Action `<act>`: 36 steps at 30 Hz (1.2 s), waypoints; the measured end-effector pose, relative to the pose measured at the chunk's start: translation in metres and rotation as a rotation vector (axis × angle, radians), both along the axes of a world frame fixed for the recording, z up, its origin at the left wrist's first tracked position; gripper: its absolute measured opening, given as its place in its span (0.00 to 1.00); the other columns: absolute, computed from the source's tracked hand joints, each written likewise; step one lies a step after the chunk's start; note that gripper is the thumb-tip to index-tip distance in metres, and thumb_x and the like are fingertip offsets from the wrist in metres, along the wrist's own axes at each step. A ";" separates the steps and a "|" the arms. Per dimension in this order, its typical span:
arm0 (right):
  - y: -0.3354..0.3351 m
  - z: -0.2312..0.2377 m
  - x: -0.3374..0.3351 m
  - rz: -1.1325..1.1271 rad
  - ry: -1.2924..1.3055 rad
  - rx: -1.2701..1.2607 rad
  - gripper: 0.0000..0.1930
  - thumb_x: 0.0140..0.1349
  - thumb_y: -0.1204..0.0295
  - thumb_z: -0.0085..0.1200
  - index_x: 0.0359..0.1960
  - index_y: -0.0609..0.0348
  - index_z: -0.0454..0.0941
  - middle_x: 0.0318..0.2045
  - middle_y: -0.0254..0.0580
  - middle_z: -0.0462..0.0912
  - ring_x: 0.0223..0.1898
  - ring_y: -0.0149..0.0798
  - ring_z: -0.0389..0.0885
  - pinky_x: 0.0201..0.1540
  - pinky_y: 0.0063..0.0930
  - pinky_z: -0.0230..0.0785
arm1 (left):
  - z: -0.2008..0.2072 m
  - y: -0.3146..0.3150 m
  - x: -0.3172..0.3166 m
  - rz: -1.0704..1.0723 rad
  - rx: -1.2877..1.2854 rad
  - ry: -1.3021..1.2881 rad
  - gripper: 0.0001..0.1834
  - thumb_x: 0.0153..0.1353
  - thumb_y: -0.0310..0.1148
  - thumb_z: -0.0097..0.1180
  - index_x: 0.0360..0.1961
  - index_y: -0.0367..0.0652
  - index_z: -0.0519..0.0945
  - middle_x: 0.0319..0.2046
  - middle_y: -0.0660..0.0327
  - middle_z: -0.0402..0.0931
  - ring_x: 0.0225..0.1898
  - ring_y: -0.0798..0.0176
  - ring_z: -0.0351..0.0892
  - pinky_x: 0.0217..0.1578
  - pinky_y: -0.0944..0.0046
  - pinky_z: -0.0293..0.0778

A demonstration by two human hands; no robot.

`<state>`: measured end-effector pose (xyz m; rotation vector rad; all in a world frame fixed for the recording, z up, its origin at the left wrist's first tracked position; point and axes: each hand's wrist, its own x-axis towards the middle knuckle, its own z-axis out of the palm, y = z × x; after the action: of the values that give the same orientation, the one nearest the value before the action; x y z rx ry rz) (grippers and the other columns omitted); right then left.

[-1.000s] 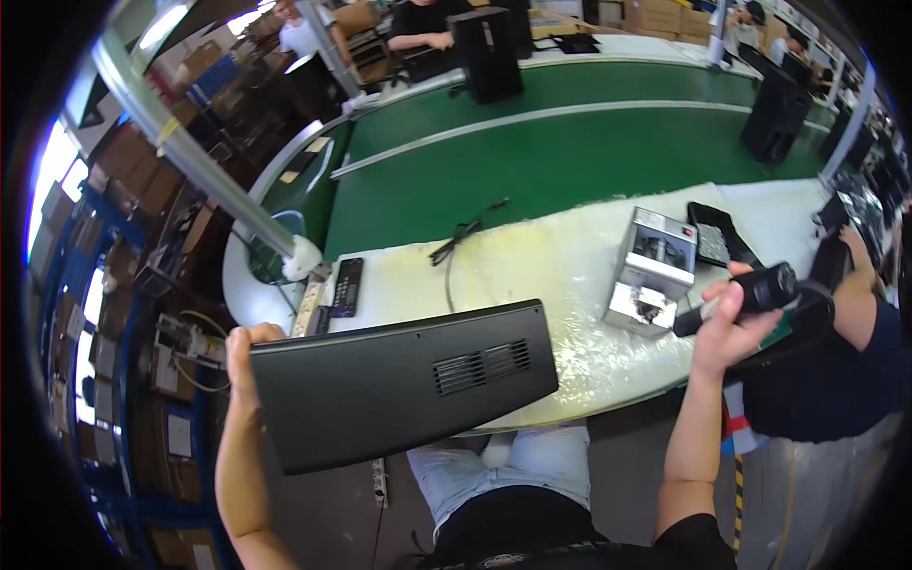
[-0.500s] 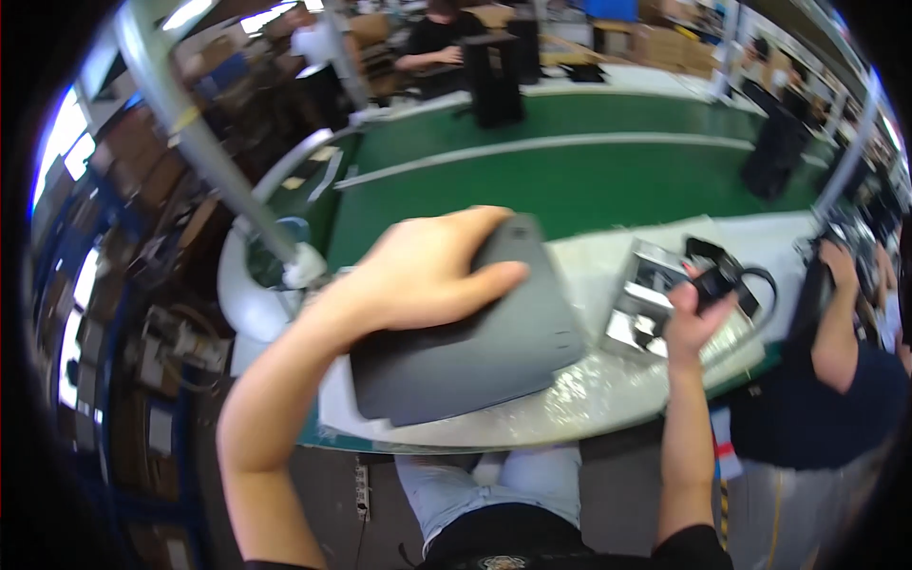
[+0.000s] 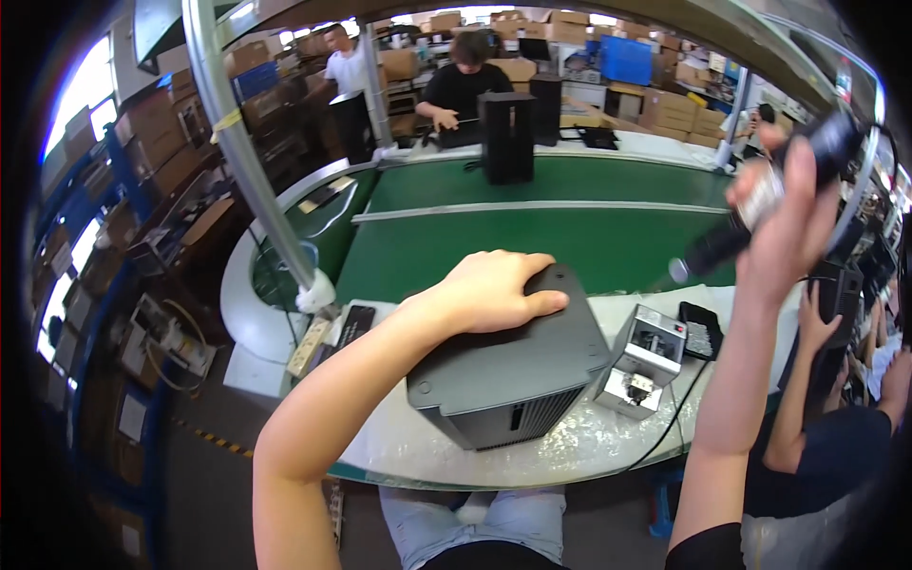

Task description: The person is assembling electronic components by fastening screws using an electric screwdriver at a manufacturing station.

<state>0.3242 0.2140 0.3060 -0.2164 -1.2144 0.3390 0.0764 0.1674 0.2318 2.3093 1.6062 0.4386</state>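
Observation:
A dark grey box-shaped case (image 3: pixel 513 356) with a slotted side facing me stands on the white bench top in front of me. My left hand (image 3: pixel 489 293) grips its top, thumb lying on the upper face and fingers reaching over the far edge. Raised at the right, my right hand (image 3: pixel 790 223) is closed round a black corded electric screwdriver (image 3: pixel 717 249), blurred by motion. Its thin bit points down and left, above the bench and apart from the case. Below it sit a silver metal screw feeder (image 3: pixel 654 344) and a small black tray of screws (image 3: pixel 701 331).
Beyond the bench runs a green conveyor (image 3: pixel 532 233) with a black case (image 3: pixel 506 138) on it. A metal post (image 3: pixel 249 171) rises at the left, near a power strip (image 3: pixel 309 348). Co-workers stand across the line and at the right. A black cable (image 3: pixel 670 423) crosses the bench.
My right hand has risen from beside the screw feeder, bringing the screwdriver up. The case shows its slotted side now, and my left hand is still on it. The view has tilted upward.

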 end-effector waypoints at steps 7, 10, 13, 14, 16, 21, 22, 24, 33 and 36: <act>0.001 0.042 -0.074 0.116 -0.136 0.008 0.18 0.67 0.60 0.54 0.41 0.63 0.65 0.34 0.44 0.81 0.20 0.28 0.77 0.22 0.22 0.73 | -0.004 0.003 0.001 -0.011 0.060 -0.026 0.32 0.60 0.52 0.56 0.57 0.39 0.74 0.46 0.43 0.79 0.48 0.43 0.78 0.51 0.53 0.71; 0.008 0.031 -0.091 0.177 -0.151 -0.027 0.17 0.67 0.63 0.54 0.42 0.64 0.64 0.33 0.44 0.80 0.18 0.27 0.76 0.20 0.21 0.71 | -0.001 0.001 0.003 0.012 0.006 -0.039 0.31 0.60 0.51 0.57 0.57 0.40 0.74 0.47 0.43 0.79 0.49 0.43 0.78 0.52 0.53 0.71; 0.014 0.024 -0.099 0.208 -0.165 -0.027 0.18 0.66 0.64 0.55 0.43 0.64 0.63 0.32 0.44 0.80 0.17 0.26 0.76 0.19 0.19 0.70 | -0.003 0.002 0.002 0.004 0.026 -0.039 0.30 0.60 0.50 0.57 0.57 0.40 0.74 0.46 0.44 0.79 0.49 0.43 0.78 0.51 0.53 0.71; 0.015 0.022 -0.102 0.207 -0.171 -0.041 0.18 0.66 0.64 0.55 0.44 0.64 0.63 0.32 0.43 0.80 0.17 0.26 0.75 0.19 0.19 0.69 | -0.003 0.002 0.002 -0.003 0.023 -0.041 0.30 0.60 0.50 0.57 0.56 0.40 0.75 0.45 0.44 0.79 0.49 0.44 0.78 0.51 0.53 0.71; 0.018 0.019 -0.105 0.205 -0.195 -0.057 0.18 0.66 0.64 0.56 0.45 0.64 0.64 0.31 0.42 0.79 0.17 0.26 0.75 0.18 0.18 0.68 | -0.003 0.003 0.002 -0.008 0.019 -0.045 0.29 0.60 0.50 0.57 0.56 0.40 0.75 0.45 0.44 0.79 0.49 0.44 0.78 0.51 0.53 0.71; 0.020 0.014 -0.116 0.226 -0.246 -0.048 0.17 0.66 0.64 0.56 0.44 0.63 0.65 0.30 0.39 0.78 0.17 0.25 0.74 0.18 0.18 0.67 | -0.002 0.002 0.001 -0.023 0.014 -0.033 0.29 0.61 0.51 0.56 0.54 0.39 0.76 0.44 0.43 0.80 0.47 0.43 0.78 0.50 0.52 0.72; 0.021 0.013 -0.117 0.227 -0.242 -0.066 0.16 0.66 0.64 0.56 0.44 0.62 0.66 0.30 0.39 0.78 0.17 0.24 0.74 0.18 0.18 0.67 | -0.003 0.002 0.001 -0.014 0.014 -0.032 0.29 0.61 0.51 0.56 0.54 0.39 0.76 0.44 0.43 0.80 0.47 0.43 0.78 0.50 0.52 0.72; 0.024 0.011 -0.117 0.244 -0.242 -0.093 0.15 0.67 0.65 0.55 0.44 0.62 0.66 0.30 0.40 0.78 0.17 0.24 0.74 0.19 0.18 0.67 | -0.005 0.004 0.000 -0.045 0.058 -0.038 0.28 0.61 0.51 0.55 0.53 0.38 0.76 0.42 0.44 0.80 0.46 0.43 0.79 0.48 0.52 0.73; 0.027 0.007 -0.124 0.270 -0.296 -0.112 0.17 0.66 0.61 0.55 0.44 0.62 0.67 0.30 0.38 0.78 0.17 0.23 0.74 0.19 0.18 0.67 | -0.005 0.004 0.004 -0.018 0.040 0.002 0.30 0.61 0.53 0.53 0.52 0.35 0.76 0.41 0.42 0.80 0.45 0.42 0.79 0.48 0.50 0.72; 0.025 0.011 -0.122 0.246 -0.301 -0.125 0.17 0.66 0.62 0.56 0.44 0.62 0.67 0.31 0.38 0.79 0.17 0.24 0.74 0.19 0.18 0.67 | -0.001 0.006 0.001 -0.021 0.040 0.011 0.31 0.61 0.53 0.53 0.53 0.35 0.75 0.42 0.42 0.80 0.46 0.42 0.79 0.49 0.51 0.72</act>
<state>0.2024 0.2392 0.3171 -0.2319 -1.5237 0.6142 0.0778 0.1738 0.2304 2.3599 1.5905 0.4571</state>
